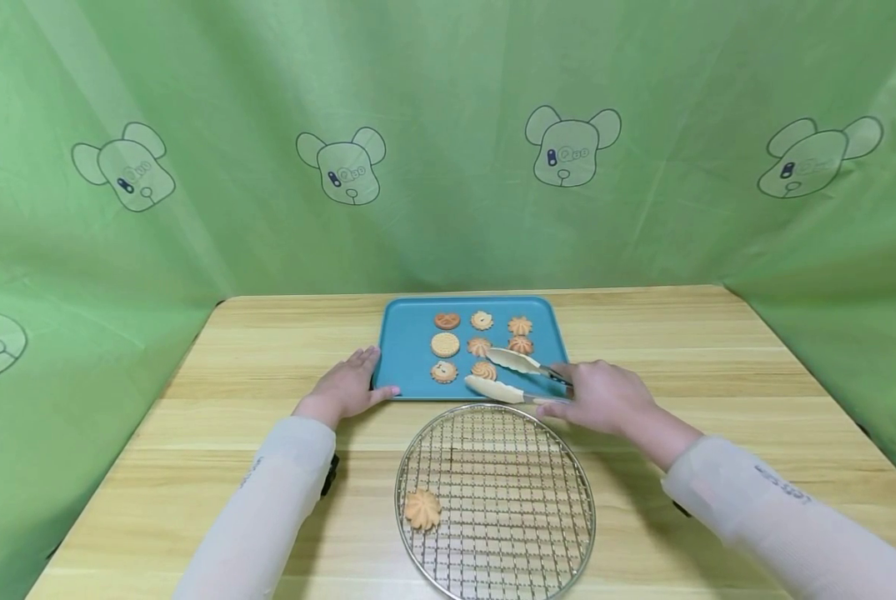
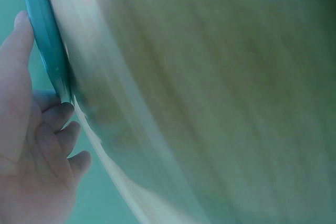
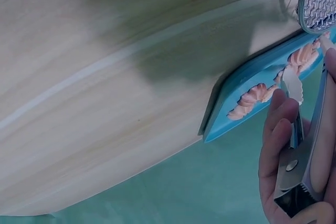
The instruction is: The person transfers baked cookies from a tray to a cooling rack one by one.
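My left hand touches the front left corner of a blue tray, thumb at its front rim and fingers along its left side. My right hand grips metal tongs with cream scalloped tips. The tong arms are spread, with a swirled cookie between the tips on the tray. In the right wrist view the tongs' metal hinge shows beside curled fingers. Nearer me, a flower-shaped cookie lies at the left of a round wire rack.
Several other cookies sit in rows on the tray, among them a pretzel-patterned cookie and a round pale cookie. Tray and rack lie close together on a wooden table. Green cloth hangs behind it and at both sides.
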`<state>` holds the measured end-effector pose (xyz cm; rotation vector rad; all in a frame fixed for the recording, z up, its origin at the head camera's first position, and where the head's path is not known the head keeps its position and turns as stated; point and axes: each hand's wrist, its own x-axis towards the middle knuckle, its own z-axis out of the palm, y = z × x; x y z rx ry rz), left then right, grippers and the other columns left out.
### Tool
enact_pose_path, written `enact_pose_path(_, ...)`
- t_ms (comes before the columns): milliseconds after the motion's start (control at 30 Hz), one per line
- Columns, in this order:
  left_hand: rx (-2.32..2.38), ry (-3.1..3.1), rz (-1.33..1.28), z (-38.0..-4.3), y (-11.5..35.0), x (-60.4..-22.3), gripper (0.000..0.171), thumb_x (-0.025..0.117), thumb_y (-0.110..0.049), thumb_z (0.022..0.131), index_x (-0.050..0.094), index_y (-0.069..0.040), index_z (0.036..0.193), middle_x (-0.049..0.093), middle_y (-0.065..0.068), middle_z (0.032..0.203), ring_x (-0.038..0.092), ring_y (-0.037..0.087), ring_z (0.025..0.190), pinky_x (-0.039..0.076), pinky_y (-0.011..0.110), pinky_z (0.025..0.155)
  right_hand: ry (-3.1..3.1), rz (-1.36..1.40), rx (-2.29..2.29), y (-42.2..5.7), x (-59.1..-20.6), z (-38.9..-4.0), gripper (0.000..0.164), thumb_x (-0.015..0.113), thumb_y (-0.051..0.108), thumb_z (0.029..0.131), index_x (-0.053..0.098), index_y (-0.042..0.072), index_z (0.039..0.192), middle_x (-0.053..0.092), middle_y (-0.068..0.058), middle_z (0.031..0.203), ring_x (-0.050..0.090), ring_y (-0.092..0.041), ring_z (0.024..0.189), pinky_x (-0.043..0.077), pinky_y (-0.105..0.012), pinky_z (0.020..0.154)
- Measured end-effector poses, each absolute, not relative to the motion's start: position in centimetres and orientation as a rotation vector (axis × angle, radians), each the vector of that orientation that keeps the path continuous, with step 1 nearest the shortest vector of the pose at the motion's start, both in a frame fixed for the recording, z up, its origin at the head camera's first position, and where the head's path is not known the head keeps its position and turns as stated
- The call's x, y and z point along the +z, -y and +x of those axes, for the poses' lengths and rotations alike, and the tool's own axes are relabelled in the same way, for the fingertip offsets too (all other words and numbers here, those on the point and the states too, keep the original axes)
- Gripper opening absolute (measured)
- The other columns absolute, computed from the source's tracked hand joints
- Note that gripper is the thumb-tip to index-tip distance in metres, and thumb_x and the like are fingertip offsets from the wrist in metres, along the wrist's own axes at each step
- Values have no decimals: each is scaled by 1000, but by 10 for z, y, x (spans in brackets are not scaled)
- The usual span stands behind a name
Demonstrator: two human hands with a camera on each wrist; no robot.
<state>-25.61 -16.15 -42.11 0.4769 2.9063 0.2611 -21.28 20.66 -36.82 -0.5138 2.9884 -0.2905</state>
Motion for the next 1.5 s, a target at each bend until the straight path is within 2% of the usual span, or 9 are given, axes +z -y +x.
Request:
enact_pose_path(133, 254, -2905, 472, -256, 162, -420, 91, 45, -61, 92, 16, 3, 150, 18, 18, 155, 16, 33, 142, 16, 45, 115, -2979, -494, -276, -204, -366, -214, 86, 64, 63, 80, 48, 3, 139, 65, -8, 87, 54, -19, 66, 41, -32, 46)
enact_pose_path(267, 249, -2908, 472, -256, 162, -420, 90, 45, -60, 92, 16, 3, 150, 18, 19, 154, 16, 34, 141, 17, 45, 115, -2979, -498, -257, -203, -366, -215, 83, 64, 61, 81, 49, 3, 138, 67, -17, 103, 57, -20, 71, 43, -32, 47)
enact_pose_path(533, 240, -2908, 475, -256, 161, -421, 90, 45, -60, 93, 16, 4, 150, 18, 18, 155, 16, 34, 141, 16, 44, 115, -2969, -464, -266, -201, -366, -216, 75, 66, 54, 82, 51, 5, 137, 62, -4, 80, 49, -17, 60, 38, -31, 44)
enact_pose_path(700, 240, -2910, 473, -257, 160, -421, 90, 45, -60, 92, 16, 3, 150, 18, 17, 155, 16, 33, 142, 15, 43, 115, -2971, -456, -270, -202, -365, -216, 72, 66, 52, 83, 51, 7, 138, 62, -3, 80, 48, -17, 58, 37, -31, 44)
enact_pose_path(800, 250, -2912, 472, -256, 160, -421, 90, 46, -60, 92, 17, 3, 150, 18, 17, 155, 16, 33, 142, 15, 44, 115, -2971, -452, -273, -202, -366, -215, 71, 66, 51, 84, 51, 8, 138, 59, -2, 73, 44, -17, 54, 36, -31, 43)
enact_pose_path(967, 251, -2907, 465, -255, 160, -421, 90, 45, -60, 92, 16, 2, 150, 18, 17, 155, 16, 33, 142, 15, 44, 115, -2992, -479, -289, -205, -367, -214, 72, 65, 54, 84, 51, 8, 138, 60, -3, 73, 44, -16, 54, 35, -30, 43)
enact_pose_path(1100, 253, -2908, 464, -255, 160, -420, 89, 45, -59, 93, 17, 3, 150, 18, 17, 155, 16, 34, 141, 15, 44, 115, -3012, -487, -314, -210, -367, -211, 74, 64, 57, 83, 51, 8, 138, 53, 0, 66, 42, -15, 52, 34, -30, 42)
enact_pose_path(1333, 264, -2906, 459, -254, 159, -418, 88, 47, -58, 93, 18, 4, 149, 19, 18, 155, 17, 34, 141, 15, 44, 115, -3040, -517, -331, -217, -366, -206, 80, 62, 64, 81, 52, 8, 137, 56, 2, 69, 43, -15, 53, 33, -29, 42)
enact_pose_path(1500, 272, -2908, 456, -253, 158, -417, 88, 48, -57, 93, 18, 4, 149, 19, 19, 154, 17, 34, 141, 16, 45, 115, -3059, -545, -340, -220, -369, -201, 74, 65, 59, 82, 55, 9, 135, 61, 0, 77, 44, -14, 54, 33, -29, 42)
